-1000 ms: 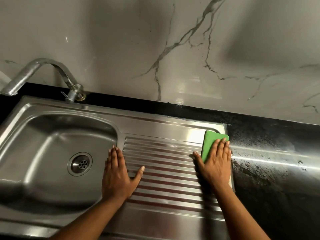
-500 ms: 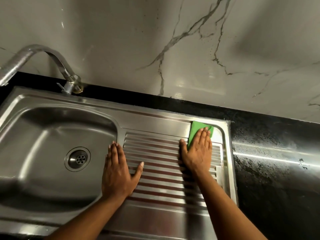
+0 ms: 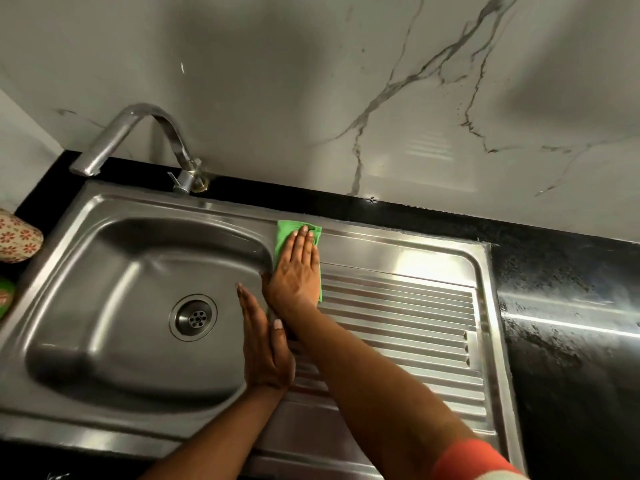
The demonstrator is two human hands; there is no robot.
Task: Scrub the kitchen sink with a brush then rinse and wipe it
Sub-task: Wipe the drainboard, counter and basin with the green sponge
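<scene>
Green cloth (image 3: 290, 233) lies flat on the steel sink (image 3: 398, 251), at the back corner where the basin meets the ribbed drainboard (image 3: 398, 327). The right hand (image 3: 297, 274) presses down on it, palm flat and fingers stretched out together, so only the cloth's far edge and a strip along its right side show past the hand. The left hand (image 3: 265, 348) rests open on the basin's right rim, just beside and below the right wrist. The tap (image 3: 138, 133) curves over the basin's back left, and the drain (image 3: 193, 317) sits mid-basin.
</scene>
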